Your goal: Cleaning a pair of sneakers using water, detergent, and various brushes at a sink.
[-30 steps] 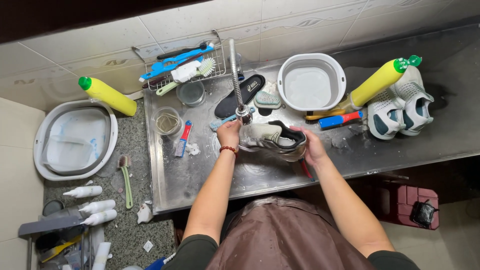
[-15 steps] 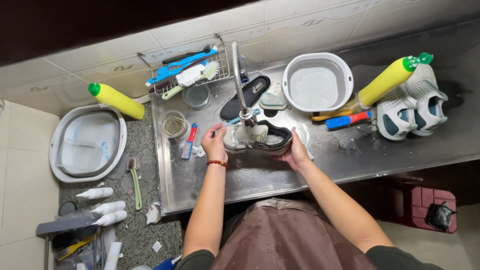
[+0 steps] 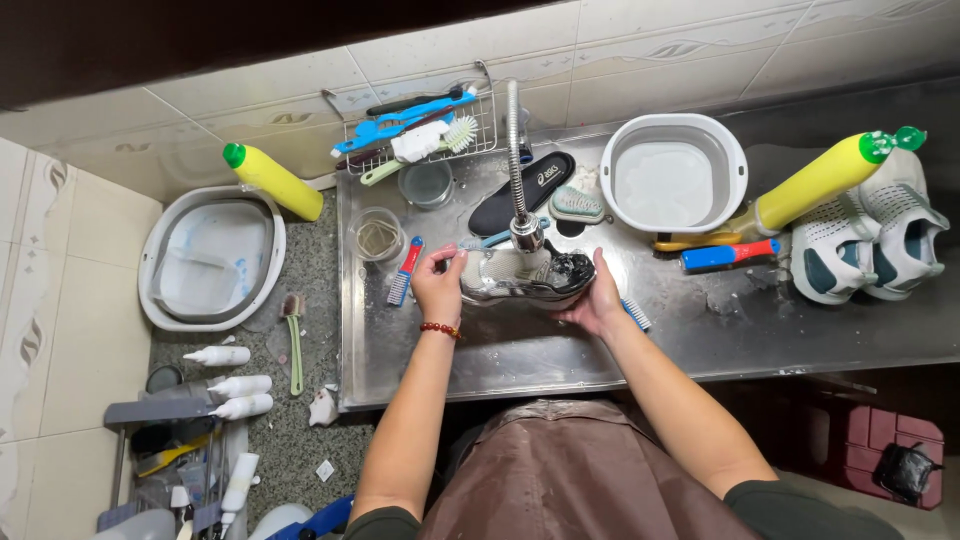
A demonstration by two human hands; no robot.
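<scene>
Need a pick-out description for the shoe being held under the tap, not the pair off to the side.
Start at the steel sink and find the tap at its middle. Right under the spout, the left hand and right hand hold one shoe between them. It is a single grey and black shoe, unlike the white and teal pair resting at the sink's right end.

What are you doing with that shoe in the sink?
A person is holding a grey and black sneaker under the metal tap of a steel sink. The left hand grips one end of it and the right hand cups the other. A pair of white and teal sneakers sits to the right, near a white round basin and a yellow bottle with a green cap.
</scene>
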